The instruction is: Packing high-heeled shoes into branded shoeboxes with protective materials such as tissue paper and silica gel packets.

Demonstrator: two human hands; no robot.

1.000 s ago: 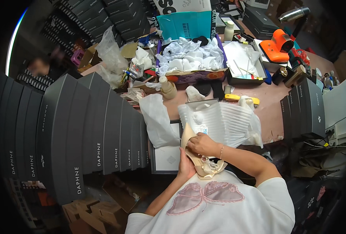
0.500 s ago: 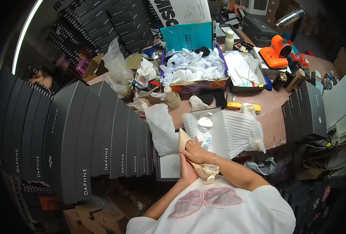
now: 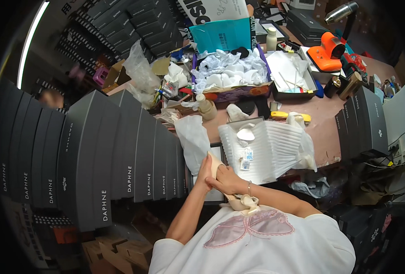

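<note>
Both hands meet low at picture centre, just in front of the person's chest, on one beige shoe (image 3: 229, 192).

Left hand (image 3: 205, 172): fingers curled narrow around the upper, pointed end of the shoe, gripping it from the left side. Thumb not visible.

Right hand (image 3: 227, 180): laid over the middle of the shoe, fingers bent and closed on it, knuckles up. A thin bracelet sits at that wrist.

Shoe: held upright-tilted between the two hands, its lower end with a pale bow-like part near the white shirt. It is off the table (image 3: 323, 121), above a flat dark-framed box (image 3: 214, 196).

Just beyond the hands: a white dust bag (image 3: 193, 141) and a ribbed white stack of foam sheets (image 3: 275, 146) with small tags. A row of dark grey shoeboxes (image 3: 120, 150) stands to the left. An orange device (image 3: 328, 48) sits far across the table.
</note>
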